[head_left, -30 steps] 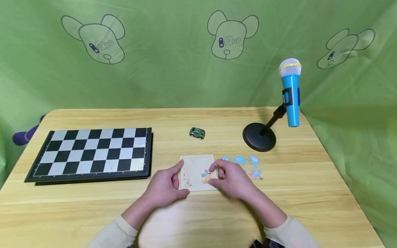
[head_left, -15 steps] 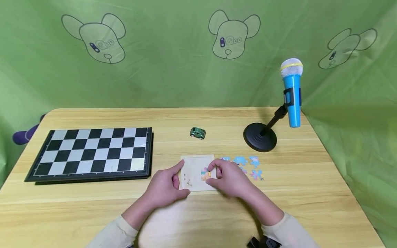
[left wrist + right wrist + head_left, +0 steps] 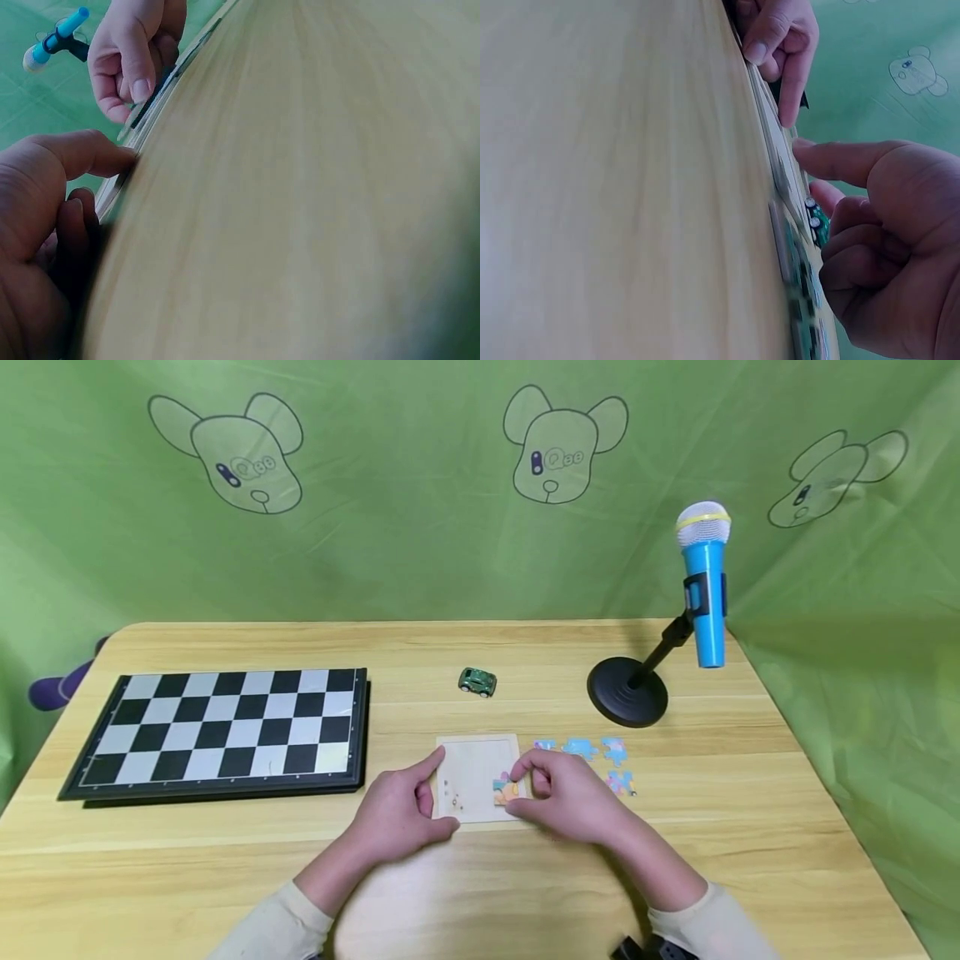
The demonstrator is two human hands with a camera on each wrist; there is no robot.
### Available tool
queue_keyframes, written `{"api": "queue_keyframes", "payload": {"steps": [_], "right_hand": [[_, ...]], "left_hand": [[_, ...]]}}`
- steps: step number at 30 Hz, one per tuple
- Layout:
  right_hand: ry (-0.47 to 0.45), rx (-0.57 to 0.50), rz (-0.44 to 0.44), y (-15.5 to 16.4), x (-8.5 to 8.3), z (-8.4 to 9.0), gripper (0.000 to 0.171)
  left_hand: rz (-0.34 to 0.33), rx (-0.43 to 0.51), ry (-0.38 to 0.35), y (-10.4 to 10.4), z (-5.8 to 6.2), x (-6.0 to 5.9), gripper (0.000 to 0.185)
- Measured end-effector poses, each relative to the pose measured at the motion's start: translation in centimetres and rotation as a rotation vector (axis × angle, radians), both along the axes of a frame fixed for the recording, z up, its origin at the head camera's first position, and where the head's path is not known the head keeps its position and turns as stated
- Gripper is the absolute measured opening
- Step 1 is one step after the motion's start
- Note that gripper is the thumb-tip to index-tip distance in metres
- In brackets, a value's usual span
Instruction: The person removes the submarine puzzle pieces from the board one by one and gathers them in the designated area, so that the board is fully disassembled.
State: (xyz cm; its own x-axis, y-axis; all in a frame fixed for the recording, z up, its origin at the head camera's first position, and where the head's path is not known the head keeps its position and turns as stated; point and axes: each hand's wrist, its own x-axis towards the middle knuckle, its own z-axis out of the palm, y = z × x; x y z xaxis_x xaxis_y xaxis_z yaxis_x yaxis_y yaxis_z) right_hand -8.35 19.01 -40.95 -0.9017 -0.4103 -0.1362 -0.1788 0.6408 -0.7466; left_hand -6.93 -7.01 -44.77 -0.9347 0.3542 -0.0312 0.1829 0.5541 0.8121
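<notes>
A pale square puzzle board (image 3: 472, 768) lies flat on the table, with small printed marks low on its left side. My left hand (image 3: 397, 814) holds its left side, forefinger near the upper left corner and thumb at the lower left corner, the other fingers tucked in. My right hand (image 3: 573, 797) pinches a colourful jigsaw puzzle piece (image 3: 505, 790) between thumb and forefinger over the board's lower right part. The hand covers part of that piece and the board's right edge. In the right wrist view a thin piece (image 3: 781, 174) tilts up from the board.
Several loose blue and pink puzzle pieces (image 3: 580, 748) lie right of the board, partly behind my right hand. A green toy car (image 3: 477, 682) stands beyond it. A folding chessboard (image 3: 225, 727) lies at left; a blue microphone (image 3: 703, 602) on a black stand (image 3: 627, 692) stands at right.
My right hand shifts slightly left, then back right, with the puzzle piece between its fingertips. My left hand stays at the board's left side.
</notes>
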Motion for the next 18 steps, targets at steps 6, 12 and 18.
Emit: {"api": "queue_keyframes", "payload": {"steps": [6,12,18], "right_hand": [[-0.004,-0.028,-0.020,1.8,0.7,0.6,0.025],[0.029,-0.038,-0.032,4.0,1.4,1.0,0.028],[0.075,-0.034,-0.016,6.2,2.3,0.9,0.029]], "left_hand": [[0.004,-0.003,0.007,0.0,0.0,0.0,0.093],[0.005,-0.001,0.004,0.0,0.0,0.0,0.094],[0.007,-0.006,0.005,0.1,-0.1,0.1,0.094]]}}
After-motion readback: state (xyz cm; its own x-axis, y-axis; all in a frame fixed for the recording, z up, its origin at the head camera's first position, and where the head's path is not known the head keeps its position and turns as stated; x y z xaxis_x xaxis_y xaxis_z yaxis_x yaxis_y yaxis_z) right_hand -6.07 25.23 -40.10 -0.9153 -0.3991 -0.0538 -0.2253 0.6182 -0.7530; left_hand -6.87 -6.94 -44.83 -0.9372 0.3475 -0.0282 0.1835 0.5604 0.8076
